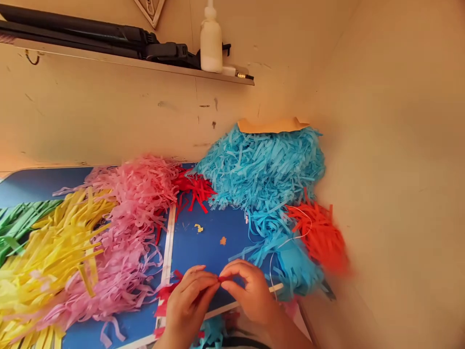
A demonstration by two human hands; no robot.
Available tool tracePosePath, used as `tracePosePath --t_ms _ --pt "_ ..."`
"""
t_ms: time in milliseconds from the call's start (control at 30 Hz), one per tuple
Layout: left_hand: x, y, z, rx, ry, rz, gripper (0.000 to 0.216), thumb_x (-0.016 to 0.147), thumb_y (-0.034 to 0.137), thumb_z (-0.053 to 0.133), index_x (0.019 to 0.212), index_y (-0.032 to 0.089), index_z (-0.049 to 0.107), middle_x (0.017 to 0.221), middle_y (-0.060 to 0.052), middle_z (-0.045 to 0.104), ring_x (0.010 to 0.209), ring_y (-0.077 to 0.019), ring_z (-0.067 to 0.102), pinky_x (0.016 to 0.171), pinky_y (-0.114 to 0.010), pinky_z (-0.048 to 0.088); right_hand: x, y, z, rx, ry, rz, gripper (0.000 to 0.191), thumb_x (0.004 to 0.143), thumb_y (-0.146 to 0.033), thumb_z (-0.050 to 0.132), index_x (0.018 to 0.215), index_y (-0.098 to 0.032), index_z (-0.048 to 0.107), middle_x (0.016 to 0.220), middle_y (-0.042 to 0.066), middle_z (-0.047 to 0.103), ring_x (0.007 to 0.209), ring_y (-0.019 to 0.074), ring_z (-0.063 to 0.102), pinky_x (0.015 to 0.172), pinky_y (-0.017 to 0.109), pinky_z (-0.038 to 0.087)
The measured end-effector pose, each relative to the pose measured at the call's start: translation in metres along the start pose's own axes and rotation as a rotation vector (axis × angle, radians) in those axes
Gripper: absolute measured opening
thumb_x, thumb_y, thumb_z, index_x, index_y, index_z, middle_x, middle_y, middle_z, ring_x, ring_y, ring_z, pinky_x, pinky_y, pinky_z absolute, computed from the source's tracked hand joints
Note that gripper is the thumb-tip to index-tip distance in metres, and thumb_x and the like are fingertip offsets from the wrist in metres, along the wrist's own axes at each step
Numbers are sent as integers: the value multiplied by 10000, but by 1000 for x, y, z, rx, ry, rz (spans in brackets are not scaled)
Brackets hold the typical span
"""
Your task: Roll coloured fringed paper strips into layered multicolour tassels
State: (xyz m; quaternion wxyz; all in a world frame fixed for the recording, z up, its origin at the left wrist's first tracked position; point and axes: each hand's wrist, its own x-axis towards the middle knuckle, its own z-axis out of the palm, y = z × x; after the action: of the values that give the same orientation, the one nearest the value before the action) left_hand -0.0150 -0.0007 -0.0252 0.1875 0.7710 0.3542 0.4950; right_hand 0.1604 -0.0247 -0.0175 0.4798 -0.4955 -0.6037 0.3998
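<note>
Both of my hands meet low in the middle of the view, over a blue table (203, 242). My left hand (189, 303) and my right hand (250, 291) pinch a small piece of red paper fringe (220, 279) between their fingertips. More red strips (165, 293) lie under my left hand. A thin white stick (276, 288) passes beneath my right hand.
Heaps of cut paper fringe cover the table: yellow (47, 257), green (18, 220), pink (134, 218), red (194, 186), light blue (261, 169) and orange (319, 232). A beige wall rises behind and to the right. A shelf (127, 60) holds a white bottle (211, 41) and a black tool (90, 31).
</note>
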Motion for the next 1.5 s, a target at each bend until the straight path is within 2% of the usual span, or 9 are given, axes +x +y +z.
tracePosePath --t_ms 100,167,433,600,733,1067,1233,1500 --pt "0 4 2 -46 -6 -106 40 884 231 658 883 253 692 765 37 759 746 -147 740 831 -275 601 -2 1 -3 94 -23 69 137 821 -107 652 842 -229 713 839 1 698 802 149 649 753 239 505" --pt "-1 5 3 -64 -13 -120 55 880 214 660 887 257 694 766 41 760 748 -145 739 844 -282 599 -2 3 -5 99 -29 75 132 839 -121 630 831 -228 707 823 0 690 791 148 643 749 242 501" --pt "-3 4 3 -100 -52 -46 132 873 121 639 890 242 686 808 21 757 712 -132 719 907 -354 572 -4 1 1 -52 25 -37 174 790 -83 541 824 -219 644 807 3 658 774 151 629 730 250 496" --pt "-3 7 7 -44 -15 8 143 872 113 630 891 240 692 809 21 761 712 -131 723 899 -351 569 -6 1 4 -125 100 -82 168 786 -83 529 808 -220 624 788 2 645 750 150 627 709 251 502" --pt "-2 7 10 -52 -13 -10 144 866 116 642 925 242 679 808 30 765 698 -127 724 913 -356 560 -7 0 2 -164 99 -128 182 794 -74 526 823 -223 625 804 3 654 763 145 634 720 246 505" --pt "-4 5 15 -57 -61 -40 140 867 117 623 862 245 681 822 28 768 735 -140 732 957 -396 546 -8 -1 2 -224 172 -142 165 801 -80 523 813 -215 618 785 8 655 742 142 645 698 239 515" --pt "-7 7 18 -74 11 -69 138 850 134 650 913 251 685 821 35 772 717 -152 736 938 -414 571 -7 -4 -1 -239 170 -169 179 795 -69 527 825 -217 624 787 13 665 746 147 654 698 246 526" --pt "-5 8 17 -50 11 -46 157 838 106 655 890 252 680 810 39 774 711 -145 737 965 -413 548 -10 -5 -2 -233 154 -175 180 812 -72 524 836 -222 620 798 18 659 754 155 649 700 264 537"
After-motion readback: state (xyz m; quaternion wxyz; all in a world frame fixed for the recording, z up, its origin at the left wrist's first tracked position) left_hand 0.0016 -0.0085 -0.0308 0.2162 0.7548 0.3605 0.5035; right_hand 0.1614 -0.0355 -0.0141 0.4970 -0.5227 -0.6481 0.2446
